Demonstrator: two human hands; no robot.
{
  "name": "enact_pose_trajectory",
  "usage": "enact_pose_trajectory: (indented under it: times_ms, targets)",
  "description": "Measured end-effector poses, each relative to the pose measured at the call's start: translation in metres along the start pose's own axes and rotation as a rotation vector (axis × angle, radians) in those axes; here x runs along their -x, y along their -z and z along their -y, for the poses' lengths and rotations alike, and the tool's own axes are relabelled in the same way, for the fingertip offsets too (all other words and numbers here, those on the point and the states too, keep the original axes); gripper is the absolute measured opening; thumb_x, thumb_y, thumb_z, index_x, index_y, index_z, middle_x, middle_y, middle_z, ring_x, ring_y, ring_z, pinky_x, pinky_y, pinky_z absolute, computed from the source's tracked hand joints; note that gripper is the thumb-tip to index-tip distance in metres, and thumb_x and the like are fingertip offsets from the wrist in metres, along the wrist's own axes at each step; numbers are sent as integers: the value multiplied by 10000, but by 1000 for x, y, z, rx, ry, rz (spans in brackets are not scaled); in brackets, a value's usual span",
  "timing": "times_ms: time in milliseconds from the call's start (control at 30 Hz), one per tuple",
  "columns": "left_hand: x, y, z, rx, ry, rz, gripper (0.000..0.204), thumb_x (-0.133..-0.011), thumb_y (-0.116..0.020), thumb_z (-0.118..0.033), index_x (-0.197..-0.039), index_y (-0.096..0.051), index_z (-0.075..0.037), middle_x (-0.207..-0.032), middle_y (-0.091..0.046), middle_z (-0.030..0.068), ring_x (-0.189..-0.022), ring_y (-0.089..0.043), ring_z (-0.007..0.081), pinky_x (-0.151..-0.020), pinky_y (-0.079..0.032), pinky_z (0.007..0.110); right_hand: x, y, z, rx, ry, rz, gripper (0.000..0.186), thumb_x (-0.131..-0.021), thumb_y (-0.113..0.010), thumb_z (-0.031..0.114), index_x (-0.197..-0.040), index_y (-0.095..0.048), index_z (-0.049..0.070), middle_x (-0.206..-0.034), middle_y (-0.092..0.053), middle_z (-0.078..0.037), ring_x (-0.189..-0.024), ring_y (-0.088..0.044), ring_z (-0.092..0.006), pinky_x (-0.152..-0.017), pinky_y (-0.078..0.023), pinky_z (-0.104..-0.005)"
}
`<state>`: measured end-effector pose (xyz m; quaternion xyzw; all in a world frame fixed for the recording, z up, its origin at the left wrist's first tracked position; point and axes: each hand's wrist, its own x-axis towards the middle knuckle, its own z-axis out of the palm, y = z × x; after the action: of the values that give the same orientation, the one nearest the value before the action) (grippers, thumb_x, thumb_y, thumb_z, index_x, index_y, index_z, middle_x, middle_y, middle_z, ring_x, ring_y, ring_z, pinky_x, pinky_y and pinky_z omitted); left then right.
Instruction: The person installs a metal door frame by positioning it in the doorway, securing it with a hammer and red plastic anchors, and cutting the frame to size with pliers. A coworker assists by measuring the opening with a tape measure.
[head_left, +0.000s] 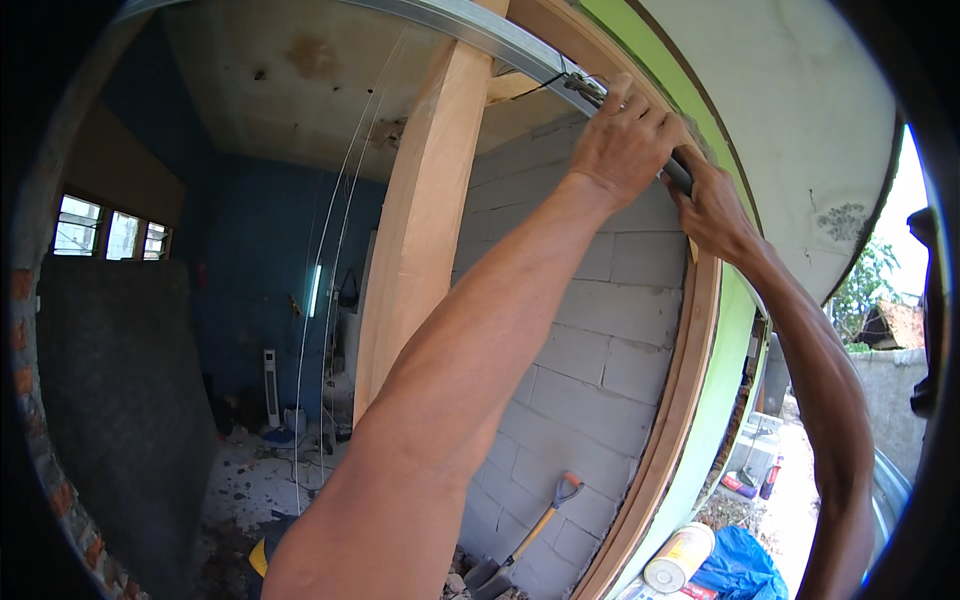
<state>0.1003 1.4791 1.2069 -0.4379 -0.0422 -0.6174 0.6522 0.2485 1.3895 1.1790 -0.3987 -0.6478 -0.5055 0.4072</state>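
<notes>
Both my hands are raised to the top of a wooden frame, closed on one tool (680, 172) with a thick dark grey handle. My left hand (625, 150) wraps it nearer its metal end, and my right hand (712, 203) grips it lower down. The fingers hide most of the tool, so its exact kind is unclear. Its metal end lies against a silvery metal bar (490, 42) overhead. Thin dark wire (563, 70) is looped around the bar there.
A wooden post (425, 220) stands left of my hands, near hanging white strings (326, 240). Behind is a grey block wall (620, 300), with a shovel (540, 530) leaning against it. Outside, at lower right, are a can (680, 557) and a blue plastic sheet (742, 565).
</notes>
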Motion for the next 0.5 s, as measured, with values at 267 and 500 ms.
enact_pose_trajectory:
  times_ms: [267, 500]
  targets:
    - [24, 10, 2, -45, -73, -71, 445, -849, -728, -192, -1252, -541, -201, -1156, -585, -12, -1216, -541, 205, -1204, -270, 493, 5, -4, 2, -174, -19, 81, 304, -986, -562, 165, -1233, -563, -11, -800, -644, -194, -716, -608, -325, -709, -465, -463]
    - [34, 31, 32, 64, -247, 0, 371, -840, -702, -165, -1170, -535, -194, -1147, -588, -32, -1231, -549, 185, -1237, -320, 405, 26, -20, 62, -993, -508, 443, 124, -1041, -503, 219, -1019, -482, 99, -725, -363, 37, -615, -372, -71, -534, -347, -270]
